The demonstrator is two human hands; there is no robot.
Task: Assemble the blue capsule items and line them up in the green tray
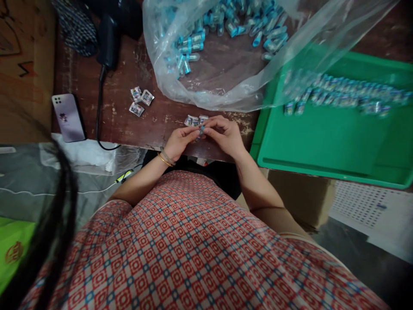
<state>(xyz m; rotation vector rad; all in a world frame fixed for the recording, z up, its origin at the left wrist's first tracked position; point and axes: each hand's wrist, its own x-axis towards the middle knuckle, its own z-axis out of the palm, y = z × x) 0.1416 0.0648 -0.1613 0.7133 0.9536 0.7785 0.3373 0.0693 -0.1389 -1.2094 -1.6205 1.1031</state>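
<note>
Close to the table's front edge, both my hands meet around a small blue-capped vial. My left hand, with bands on its wrist, pinches it between thumb and finger. On the other side, the fingertips of my right hand close on the same vial, covering much of it. Just beyond my fingertips lie a few small printed packets. Farther left is another group of small printed packets. Ahead, a clear plastic bag holds many clear tubes with blue caps.
On the right, a green tray holds rows of filled vials. A phone, a dark hair dryer with its cord and a checked cloth lie left. A cardboard box stands at the far left.
</note>
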